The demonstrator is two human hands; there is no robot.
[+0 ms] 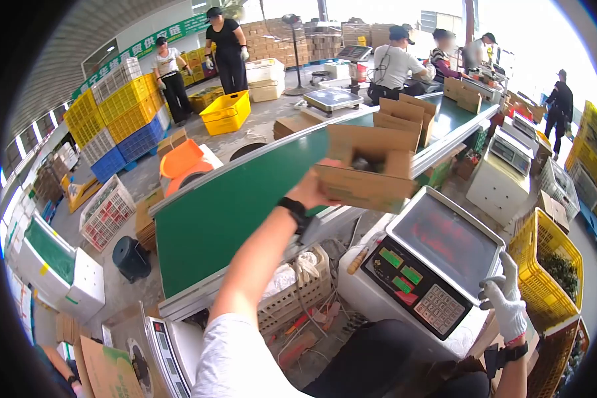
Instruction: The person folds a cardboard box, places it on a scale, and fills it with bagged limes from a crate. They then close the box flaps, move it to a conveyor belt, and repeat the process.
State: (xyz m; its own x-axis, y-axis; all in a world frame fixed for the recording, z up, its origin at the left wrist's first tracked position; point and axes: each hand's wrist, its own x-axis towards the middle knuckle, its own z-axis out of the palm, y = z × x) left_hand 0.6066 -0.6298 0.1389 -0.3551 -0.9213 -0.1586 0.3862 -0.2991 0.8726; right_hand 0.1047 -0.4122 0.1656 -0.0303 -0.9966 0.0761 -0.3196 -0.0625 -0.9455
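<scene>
An open cardboard box [368, 182] with something dark inside is at the near edge of the green conveyor belt [245, 209]. Bare and wearing a black wristband, my left hand [314, 189] grips the box's left side. Below and right of the box sits a digital scale [421, 265] with a metal tray [448, 235] and green displays. My right hand [506, 298], in a whitish glove, is beside the tray's right edge, its fingers apart and holding nothing. A wooden-handled tool [357, 261] lies at the scale's left side.
More open boxes [398, 119] stand farther along the belt. A yellow crate [547, 272] of dark produce is at the right, and a second scale [169, 358] at the lower left. Several people work beyond the belt; a co-worker's arm [60, 365] shows at the lower left.
</scene>
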